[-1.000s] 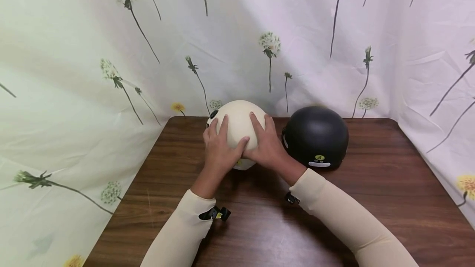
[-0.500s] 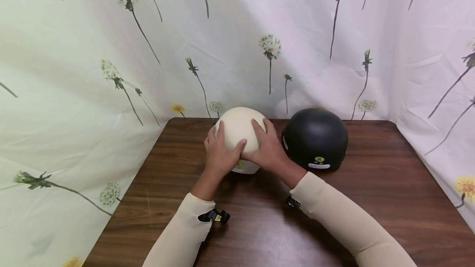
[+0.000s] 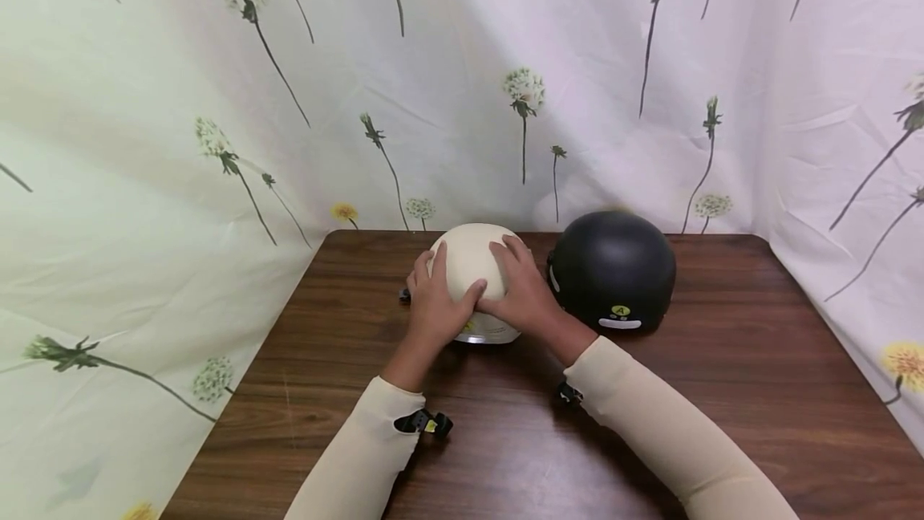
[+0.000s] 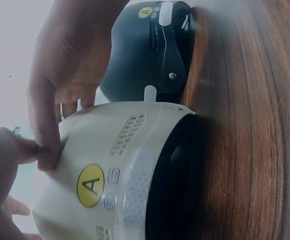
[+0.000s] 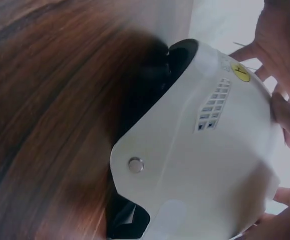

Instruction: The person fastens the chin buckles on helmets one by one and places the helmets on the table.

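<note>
Item: a cream-coloured, dome-shaped helmet with a smooth hard shell (image 3: 475, 263), on the far half of a brown wood-grain surface (image 3: 289, 359), at 12 o'clock from the person. Directions are read from the head view. Its opening faces down; full rim contact with the surface cannot be confirmed.

Hands: the left hand (image 3: 435, 299) grips the shell from 8 o'clock, the right hand (image 3: 525, 287) from 4 o'clock. Fingers spread and bend over the dome; the thumbs come together at 6 o'clock.

Adjacent: a matte black, dome-shaped helmet (image 3: 613, 267) stands just beside it at 3 o'clock. A small dark fitting (image 3: 404, 295), possibly a strap buckle, lies at 9 o'clock.

Handling assessment: the shell is judged stiff, light for its bulk, and unlikely to break, though prone to scuffing. The rounded crown likely offers poor purchase to dry fingers. Opposed palms on the lower flanks, near the round metal rivet (image 5: 135, 165), should hold more securely than fingertips near the top. The slotted vent panel (image 5: 214, 105) is unsuitable as a handhold.
</note>
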Demonstrator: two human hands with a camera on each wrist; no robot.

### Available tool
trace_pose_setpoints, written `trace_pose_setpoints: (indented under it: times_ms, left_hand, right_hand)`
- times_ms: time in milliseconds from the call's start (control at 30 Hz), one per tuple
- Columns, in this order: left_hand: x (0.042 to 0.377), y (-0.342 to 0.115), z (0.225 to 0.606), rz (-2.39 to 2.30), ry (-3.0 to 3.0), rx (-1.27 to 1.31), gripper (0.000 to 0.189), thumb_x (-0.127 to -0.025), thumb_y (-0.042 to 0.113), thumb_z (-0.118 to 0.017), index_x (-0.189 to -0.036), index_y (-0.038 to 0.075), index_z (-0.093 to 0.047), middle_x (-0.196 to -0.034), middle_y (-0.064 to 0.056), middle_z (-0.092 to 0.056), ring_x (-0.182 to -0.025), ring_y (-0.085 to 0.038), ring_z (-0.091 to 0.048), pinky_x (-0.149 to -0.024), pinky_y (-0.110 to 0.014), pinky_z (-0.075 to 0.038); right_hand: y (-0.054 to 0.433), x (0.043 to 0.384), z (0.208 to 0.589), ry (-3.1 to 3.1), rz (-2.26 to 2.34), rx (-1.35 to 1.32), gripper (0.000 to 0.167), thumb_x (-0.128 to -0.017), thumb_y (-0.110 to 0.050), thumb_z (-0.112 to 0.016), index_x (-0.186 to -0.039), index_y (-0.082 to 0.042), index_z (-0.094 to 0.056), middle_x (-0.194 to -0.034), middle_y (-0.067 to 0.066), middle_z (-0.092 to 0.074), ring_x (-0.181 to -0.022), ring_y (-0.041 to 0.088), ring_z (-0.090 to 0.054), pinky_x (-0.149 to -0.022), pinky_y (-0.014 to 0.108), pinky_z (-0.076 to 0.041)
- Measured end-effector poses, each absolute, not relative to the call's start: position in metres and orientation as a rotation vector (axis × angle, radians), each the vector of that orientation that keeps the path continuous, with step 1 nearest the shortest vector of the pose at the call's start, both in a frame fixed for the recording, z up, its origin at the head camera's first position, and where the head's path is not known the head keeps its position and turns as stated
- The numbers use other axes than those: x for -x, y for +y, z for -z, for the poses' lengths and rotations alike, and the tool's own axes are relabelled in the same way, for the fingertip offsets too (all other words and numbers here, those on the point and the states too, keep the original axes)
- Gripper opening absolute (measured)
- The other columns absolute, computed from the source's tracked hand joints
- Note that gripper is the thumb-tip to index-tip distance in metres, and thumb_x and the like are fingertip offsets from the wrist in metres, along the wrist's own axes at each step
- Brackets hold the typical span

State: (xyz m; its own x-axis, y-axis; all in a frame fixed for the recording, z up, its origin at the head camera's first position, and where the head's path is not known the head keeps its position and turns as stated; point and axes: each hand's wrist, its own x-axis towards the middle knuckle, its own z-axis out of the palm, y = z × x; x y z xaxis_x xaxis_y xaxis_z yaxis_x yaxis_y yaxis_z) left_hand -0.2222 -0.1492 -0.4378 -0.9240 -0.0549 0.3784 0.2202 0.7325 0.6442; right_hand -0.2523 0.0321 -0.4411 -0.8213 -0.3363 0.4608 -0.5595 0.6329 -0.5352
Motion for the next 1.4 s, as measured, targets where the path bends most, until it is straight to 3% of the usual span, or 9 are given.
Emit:
trace_pose_setpoints:
  times_ms: [200,400,967,1400]
  left_hand:
    - [0.225,-0.153,0.439,0.996,-2.604,0.115,0.091,-0.091,0.056,-0.075,-0.162,0.01,-0.04,-0.16,-0.024,-0.029,-0.142,-0.053,-0.028,-0.107,-0.069,-0.038]
    - [0.225,-0.153,0.44,1.003,-2.586,0.12,0.09,-0.09,0.055,-0.076,-0.16,0.009,-0.043,-0.16,-0.025,-0.03,-0.141,-0.054,-0.028,-0.108,-0.069,-0.038]
    - [0.228,-0.159,0.437,1.014,-2.612,0.076,0.087,-0.09,0.055,-0.075,-0.159,0.011,-0.046,-0.154,-0.023,-0.039,-0.137,-0.052,-0.035,-0.105,-0.069,-0.04]
    - [0.23,-0.154,0.437,1.043,-2.624,0.091,0.087,-0.092,0.055,-0.073,-0.161,0.011,-0.043,-0.159,-0.023,-0.034,-0.142,-0.051,-0.029,-0.108,-0.067,-0.039]
  right_hand:
    - [0.035,0.252,0.444,-2.597,-1.038,-0.662,0.106,-0.078,-0.051,-0.09,-0.16,-0.007,-0.04,-0.168,0.023,-0.023,-0.155,0.046,-0.023,-0.114,0.071,-0.032]
    - [0.035,0.25,0.448,-2.61,-1.053,-0.667,0.113,-0.075,-0.056,-0.092,-0.162,-0.01,-0.036,-0.17,0.022,-0.019,-0.156,0.045,-0.019,-0.113,0.067,-0.038]
    - [0.045,0.249,0.446,-2.656,-1.041,-0.708,0.115,-0.076,-0.056,-0.092,-0.165,-0.012,-0.033,-0.172,0.021,-0.015,-0.157,0.046,-0.016,-0.111,0.067,-0.04]
    - [0.052,0.253,0.444,-2.664,-1.041,-0.718,0.116,-0.076,-0.057,-0.091,-0.166,-0.014,-0.031,-0.171,0.02,-0.015,-0.157,0.044,-0.017,-0.112,0.067,-0.039]
